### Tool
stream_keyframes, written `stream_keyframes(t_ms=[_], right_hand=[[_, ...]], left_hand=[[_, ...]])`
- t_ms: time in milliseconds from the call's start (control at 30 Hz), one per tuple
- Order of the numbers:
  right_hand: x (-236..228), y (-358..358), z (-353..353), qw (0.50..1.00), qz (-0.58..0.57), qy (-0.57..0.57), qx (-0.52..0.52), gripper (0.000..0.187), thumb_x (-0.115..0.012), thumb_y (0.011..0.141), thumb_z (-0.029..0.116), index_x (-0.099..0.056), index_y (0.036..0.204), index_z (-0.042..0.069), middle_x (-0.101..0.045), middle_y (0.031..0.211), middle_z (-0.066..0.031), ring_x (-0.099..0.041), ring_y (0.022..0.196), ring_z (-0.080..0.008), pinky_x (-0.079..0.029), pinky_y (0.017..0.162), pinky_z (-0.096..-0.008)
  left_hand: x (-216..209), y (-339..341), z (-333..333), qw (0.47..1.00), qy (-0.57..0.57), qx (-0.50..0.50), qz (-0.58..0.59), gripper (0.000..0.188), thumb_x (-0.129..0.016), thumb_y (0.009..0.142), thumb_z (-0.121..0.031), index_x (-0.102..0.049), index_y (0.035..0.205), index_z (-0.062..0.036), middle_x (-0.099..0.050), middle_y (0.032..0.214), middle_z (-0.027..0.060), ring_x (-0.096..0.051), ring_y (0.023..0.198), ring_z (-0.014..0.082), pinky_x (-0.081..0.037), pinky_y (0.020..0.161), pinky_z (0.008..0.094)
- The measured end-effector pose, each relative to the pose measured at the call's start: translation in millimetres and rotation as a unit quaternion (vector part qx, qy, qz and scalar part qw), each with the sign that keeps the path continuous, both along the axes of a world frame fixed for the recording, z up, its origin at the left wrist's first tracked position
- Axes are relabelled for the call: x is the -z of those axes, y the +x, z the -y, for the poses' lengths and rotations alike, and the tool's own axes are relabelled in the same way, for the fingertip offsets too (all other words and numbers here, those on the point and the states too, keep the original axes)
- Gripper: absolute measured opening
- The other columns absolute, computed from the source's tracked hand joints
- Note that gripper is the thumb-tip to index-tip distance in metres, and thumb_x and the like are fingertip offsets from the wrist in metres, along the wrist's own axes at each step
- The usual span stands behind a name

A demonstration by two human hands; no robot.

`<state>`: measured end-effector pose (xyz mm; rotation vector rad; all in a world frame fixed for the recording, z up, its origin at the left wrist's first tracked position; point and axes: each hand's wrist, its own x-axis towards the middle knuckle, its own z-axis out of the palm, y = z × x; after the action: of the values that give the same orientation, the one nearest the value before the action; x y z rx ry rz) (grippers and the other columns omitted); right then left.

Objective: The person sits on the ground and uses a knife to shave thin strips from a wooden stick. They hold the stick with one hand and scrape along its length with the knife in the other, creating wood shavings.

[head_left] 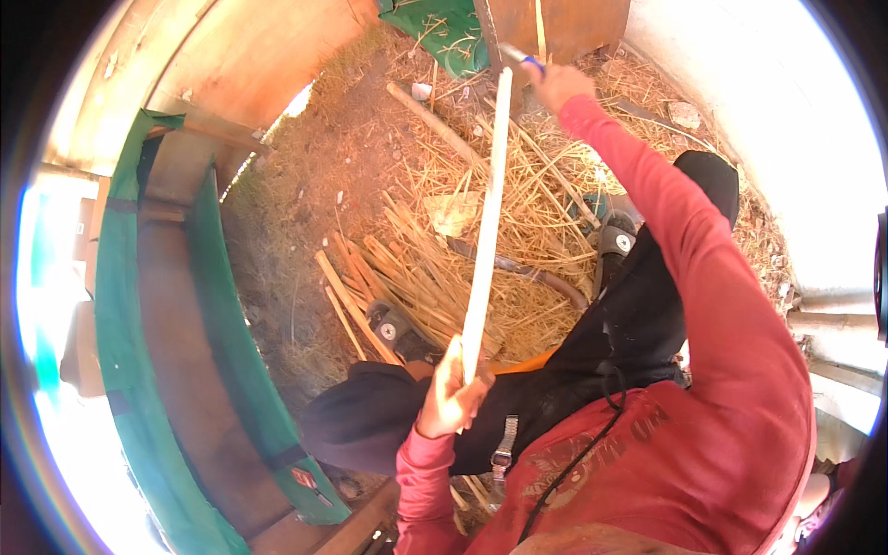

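A long, pale split strip, which looks like bamboo or cane, slants upward from my lap. My left hand is closed around its lower end. My right hand is stretched far forward and closed on the blue handle of a knife. The knife's blade lies near the strip's upper tip; whether they touch, I cannot tell. Between my sandalled feet lies a pile of split strips with loose straw-like shavings. A curved dark stick or tool rests on the shavings.
A long trough edged with green cloth runs along my left. A thicker pole lies on the ground ahead. Beyond it stand a wooden board and a green sheet. A pale wall rises on the right.
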<state>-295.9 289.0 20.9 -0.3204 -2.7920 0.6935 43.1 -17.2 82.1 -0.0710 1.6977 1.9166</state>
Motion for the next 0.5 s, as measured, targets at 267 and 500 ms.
stream_keyframes(t_ms=[267, 500], right_hand=[[-7, 96, 69, 0.924, -0.026, -0.109, -0.365, 0.064, -0.033, 0.098, 0.056, -0.069, 0.086, 0.004, -0.062, 0.064, -0.017, -0.063, 0.059, -0.0342, -0.052, 0.059, -0.0454], [-24, 180, 101, 0.828, -0.039, -0.081, -0.554, 0.039, -0.054, 0.093, 0.044, -0.063, 0.081, 0.008, -0.054, 0.053, -0.0147, -0.055, 0.047, -0.0353, -0.042, 0.045, -0.0465]], left_hand=[[-6, -5, 8, 0.97, 0.162, -0.135, 0.122, 0.03, -0.052, 0.081, 0.001, -0.04, 0.106, -0.0091, -0.039, 0.053, -0.0002, -0.03, 0.028, 0.0092, -0.028, 0.028, 0.0208], [0, -3, 16, 0.942, 0.264, -0.147, 0.143, 0.036, -0.054, 0.077, -0.001, -0.039, 0.108, -0.0091, -0.034, 0.048, 0.0019, -0.028, 0.028, 0.0111, -0.027, 0.026, 0.022]])
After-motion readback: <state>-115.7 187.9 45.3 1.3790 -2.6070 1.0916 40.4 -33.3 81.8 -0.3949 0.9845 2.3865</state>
